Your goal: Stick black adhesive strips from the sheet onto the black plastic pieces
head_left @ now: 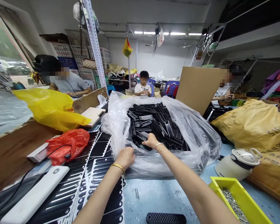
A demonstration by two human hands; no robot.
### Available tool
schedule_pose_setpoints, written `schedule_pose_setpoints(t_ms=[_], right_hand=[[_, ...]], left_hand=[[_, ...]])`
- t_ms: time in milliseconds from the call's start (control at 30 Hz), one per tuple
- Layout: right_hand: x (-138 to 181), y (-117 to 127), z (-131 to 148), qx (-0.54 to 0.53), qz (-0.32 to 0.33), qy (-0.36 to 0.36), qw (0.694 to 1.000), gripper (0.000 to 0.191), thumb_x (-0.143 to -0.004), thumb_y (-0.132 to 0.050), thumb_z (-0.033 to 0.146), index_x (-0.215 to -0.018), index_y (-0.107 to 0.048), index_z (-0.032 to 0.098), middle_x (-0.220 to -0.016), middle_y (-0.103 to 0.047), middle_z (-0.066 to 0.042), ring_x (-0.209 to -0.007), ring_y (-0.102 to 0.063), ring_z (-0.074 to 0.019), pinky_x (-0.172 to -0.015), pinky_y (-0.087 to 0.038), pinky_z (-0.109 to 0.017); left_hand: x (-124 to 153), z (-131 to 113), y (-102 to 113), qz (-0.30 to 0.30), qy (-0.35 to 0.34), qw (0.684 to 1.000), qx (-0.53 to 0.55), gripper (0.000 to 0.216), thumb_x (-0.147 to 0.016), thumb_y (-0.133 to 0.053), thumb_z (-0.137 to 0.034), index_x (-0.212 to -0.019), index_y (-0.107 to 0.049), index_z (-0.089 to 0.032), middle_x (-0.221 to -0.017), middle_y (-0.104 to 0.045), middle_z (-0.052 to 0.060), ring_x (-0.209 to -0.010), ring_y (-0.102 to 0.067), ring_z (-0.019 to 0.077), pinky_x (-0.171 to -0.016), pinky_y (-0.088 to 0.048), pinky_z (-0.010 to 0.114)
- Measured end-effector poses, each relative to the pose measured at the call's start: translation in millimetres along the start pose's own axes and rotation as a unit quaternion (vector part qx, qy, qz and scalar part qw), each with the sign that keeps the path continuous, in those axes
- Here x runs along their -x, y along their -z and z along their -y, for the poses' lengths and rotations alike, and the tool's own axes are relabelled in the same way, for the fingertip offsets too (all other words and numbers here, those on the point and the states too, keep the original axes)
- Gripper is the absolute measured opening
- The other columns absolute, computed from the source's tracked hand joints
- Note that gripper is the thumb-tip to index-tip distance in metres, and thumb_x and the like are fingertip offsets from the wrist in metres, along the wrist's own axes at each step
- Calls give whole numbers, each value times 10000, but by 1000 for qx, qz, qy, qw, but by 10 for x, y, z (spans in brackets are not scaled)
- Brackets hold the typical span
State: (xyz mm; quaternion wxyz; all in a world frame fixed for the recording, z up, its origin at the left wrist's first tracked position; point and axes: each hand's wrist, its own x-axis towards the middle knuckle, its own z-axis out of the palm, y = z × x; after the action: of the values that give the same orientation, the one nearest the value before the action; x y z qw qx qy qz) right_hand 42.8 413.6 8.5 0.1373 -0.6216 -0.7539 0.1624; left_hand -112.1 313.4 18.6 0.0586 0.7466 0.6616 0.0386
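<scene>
A big clear plastic bag stands in front of me, full of black plastic comb-like parts. My right hand reaches into the bag's mouth, fingers curled down onto the black parts at the near edge. My left hand is closed on the bag's near rim, gripping the plastic film. A gold bangle sits on the left wrist, a silver one on the right. One black slotted part lies on the blue table near me.
Black perforated sheets lie at my left with a white power bank and a red bag. A yellow bag is further left. At right stand a yellow tray of screws, a white jug and a tan sack. Three people sit behind.
</scene>
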Motion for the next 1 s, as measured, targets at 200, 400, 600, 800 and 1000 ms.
schedule_pose_setpoints(t_ms=[200, 400, 600, 800, 1000], right_hand=[[652, 185, -531, 81, -10, 55, 995, 114, -731, -671, 220, -757, -661, 111, -756, -666, -83, -678, -605, -187, -586, -431, -253], [1305, 46, -607, 142, -33, 127, 981, 224, -763, -537, 36, -966, -600, 104, -970, -622, -165, -918, -578, -267, -794, -461, -366], [1397, 10, -678, 133, -33, 147, 980, 303, -768, -608, 135, -1067, -605, 90, -1004, -632, -158, -956, -593, -284, -829, -478, -394], [1293, 208, -803, -82, -11, 83, 993, 353, -763, -675, 302, -1068, -662, 124, -954, -706, -87, -871, -662, -225, -773, -513, -304], [1017, 288, -887, -73, 24, -16, 997, 201, -830, -561, 205, -818, -729, 97, -662, -698, -61, -631, -661, -174, -546, -454, -217]], left_hand=[[7, -259, 49, -80, -17, 996, 44, 282, -882, -445, -181, -1078, -646, -156, -1033, -706, 131, -1025, -648, 247, -877, -464, 344], [-98, -563, 26, -90, -100, 989, 61, 373, -887, -441, -155, -1230, -581, -198, -1187, -664, 102, -1073, -618, 221, -919, -436, 337], [-68, -567, -54, -48, -182, 982, 30, 289, -822, -496, -111, -979, -704, -236, -1098, -681, 89, -1083, -577, 312, -884, -402, 467], [34, -409, -133, -47, -180, 982, 35, 350, -786, -486, -50, -973, -716, -236, -1119, -667, 89, -1148, -533, 311, -920, -377, 481], [70, -375, -224, -55, -157, 984, 65, 356, -767, -508, -51, -959, -733, -248, -1123, -677, 86, -1153, -539, 308, -961, -377, 480]])
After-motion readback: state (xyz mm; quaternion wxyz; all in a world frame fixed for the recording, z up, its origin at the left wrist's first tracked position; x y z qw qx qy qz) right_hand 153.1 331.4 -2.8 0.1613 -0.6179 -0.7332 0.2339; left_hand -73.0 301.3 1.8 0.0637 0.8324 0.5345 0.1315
